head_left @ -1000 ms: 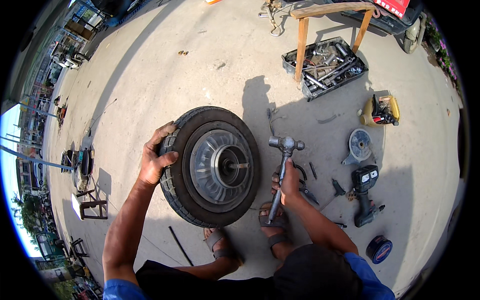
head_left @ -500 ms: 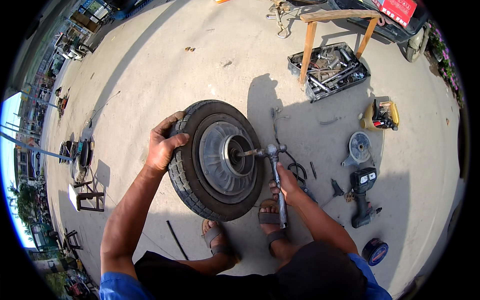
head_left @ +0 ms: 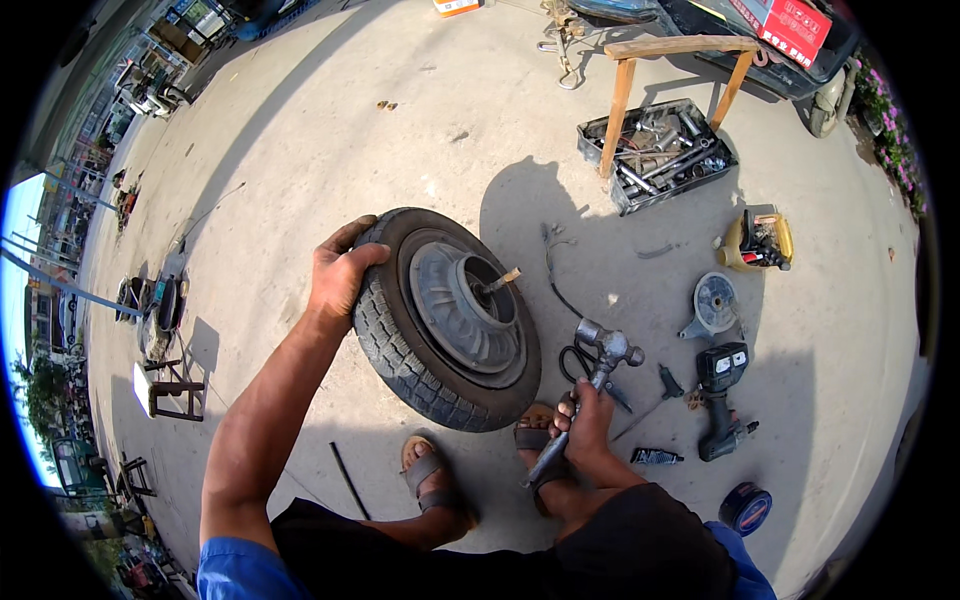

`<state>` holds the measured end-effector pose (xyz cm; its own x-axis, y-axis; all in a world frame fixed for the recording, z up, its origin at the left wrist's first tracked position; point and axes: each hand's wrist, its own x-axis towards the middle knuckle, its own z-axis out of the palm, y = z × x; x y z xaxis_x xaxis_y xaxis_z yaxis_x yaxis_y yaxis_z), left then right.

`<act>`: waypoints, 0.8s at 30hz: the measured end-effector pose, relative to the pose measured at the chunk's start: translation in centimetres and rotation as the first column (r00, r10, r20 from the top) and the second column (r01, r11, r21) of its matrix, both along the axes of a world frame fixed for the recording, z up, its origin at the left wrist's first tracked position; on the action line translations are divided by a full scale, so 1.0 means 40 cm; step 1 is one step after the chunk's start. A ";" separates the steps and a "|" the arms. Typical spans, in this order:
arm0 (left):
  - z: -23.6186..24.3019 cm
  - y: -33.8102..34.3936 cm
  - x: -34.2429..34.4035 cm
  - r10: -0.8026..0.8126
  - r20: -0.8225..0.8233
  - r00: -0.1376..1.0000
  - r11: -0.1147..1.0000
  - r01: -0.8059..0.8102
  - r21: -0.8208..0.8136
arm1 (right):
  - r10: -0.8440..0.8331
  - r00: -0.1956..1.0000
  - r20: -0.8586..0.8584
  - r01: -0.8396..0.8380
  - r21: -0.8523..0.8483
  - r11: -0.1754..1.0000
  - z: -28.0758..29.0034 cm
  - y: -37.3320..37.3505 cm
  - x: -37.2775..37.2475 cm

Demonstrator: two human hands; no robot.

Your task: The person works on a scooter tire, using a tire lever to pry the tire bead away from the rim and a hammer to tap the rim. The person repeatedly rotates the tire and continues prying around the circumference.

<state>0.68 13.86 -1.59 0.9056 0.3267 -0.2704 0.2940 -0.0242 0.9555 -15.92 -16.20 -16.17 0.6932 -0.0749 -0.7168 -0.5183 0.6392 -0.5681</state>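
The wheel (head_left: pixel 450 320) stands tilted, its axle (head_left: pixel 503 280) jutting out to the right. At the wheel's upper left, the left hand (head_left: pixel 345 270) grips the tread, thumb parted from the fingers; the fingertips, partly hidden, seem to curl over the wheel's far edge. Right of the wheel and clear of it, the right hand (head_left: pixel 588 420) has its fingers wrapped round the hammer (head_left: pixel 605 345). A power tool (head_left: pixel 718 410) lies farther right of the wheel.
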 end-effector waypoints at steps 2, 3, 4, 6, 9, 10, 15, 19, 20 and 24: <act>0.000 -0.006 0.015 -0.009 -0.018 1.000 1.000 0.009 -0.006 | 0.168 0.986 -0.013 -0.169 -0.030 0.985 0.007 0.006 -0.006; 0.000 -0.011 0.022 -0.013 -0.028 1.000 1.000 0.013 -0.009 | 0.319 0.948 -0.007 -0.319 -0.056 0.946 0.007 0.006 0.003; 0.002 -0.008 0.022 -0.015 -0.022 1.000 1.000 0.015 -0.004 | 0.465 0.885 -0.004 -0.464 -0.070 0.883 0.007 0.015 0.011; 0.005 -0.002 0.022 -0.017 -0.010 1.000 1.000 0.017 0.007 | 0.373 0.927 -0.026 -0.374 -0.035 0.927 0.018 0.007 0.018; 0.003 -0.015 0.017 0.003 -0.001 1.000 1.000 -0.003 0.017 | 0.125 0.991 -0.037 -0.127 -0.059 0.990 0.023 -0.001 0.007; 0.003 -0.018 0.020 0.000 -0.010 1.000 1.000 0.000 0.018 | 0.176 0.983 -0.042 -0.179 -0.065 0.982 0.025 -0.005 0.007; 0.014 -0.030 0.032 -0.052 0.002 0.999 0.997 0.052 0.049 | 0.430 0.902 0.038 -0.425 -0.087 0.901 0.038 -0.025 0.027; 0.008 -0.035 0.026 -0.046 0.021 0.999 0.998 0.045 0.052 | 0.357 0.878 0.319 -0.277 -0.270 0.922 0.057 -0.030 0.021; 0.007 -0.034 0.027 -0.048 0.017 0.999 0.998 0.047 0.052 | 0.314 0.852 0.419 -0.191 -0.310 0.931 0.066 -0.033 0.024; 0.008 -0.039 0.032 -0.065 0.008 0.998 0.995 0.064 0.079 | 0.699 0.541 0.468 -0.231 -0.716 0.658 0.049 -0.038 0.032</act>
